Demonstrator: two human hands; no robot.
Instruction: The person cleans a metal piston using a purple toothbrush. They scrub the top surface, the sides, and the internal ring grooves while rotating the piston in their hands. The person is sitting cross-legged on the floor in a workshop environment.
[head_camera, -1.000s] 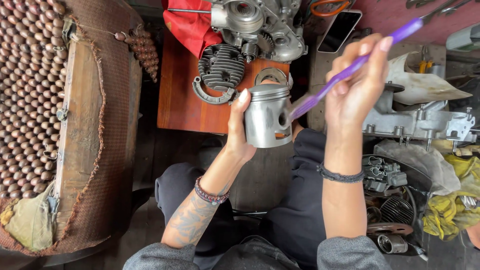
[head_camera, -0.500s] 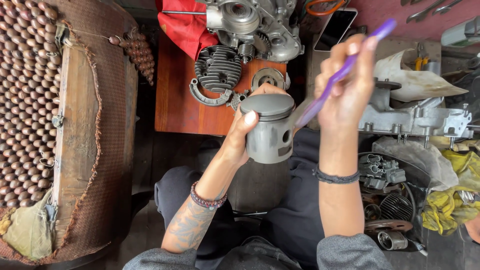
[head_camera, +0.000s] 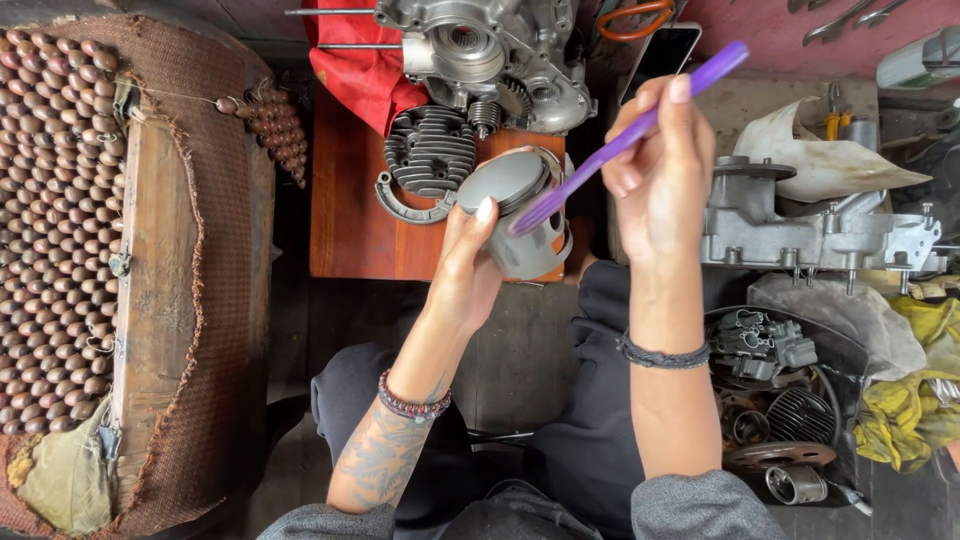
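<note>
Piston (head_camera: 515, 215) in left hand (head_camera: 465, 275)

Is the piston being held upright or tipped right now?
Tipped. The left hand holds the grey piston with its flat top leaning toward the camera and up-left, the skirt pointing down-right. The purple brush in the right hand crosses it.

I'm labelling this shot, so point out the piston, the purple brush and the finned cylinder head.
piston (head_camera: 505, 185): head view, on its flat grey crown.
purple brush (head_camera: 690, 85): head view, on its handle.
finned cylinder head (head_camera: 430, 150): head view, on its fins.
</note>
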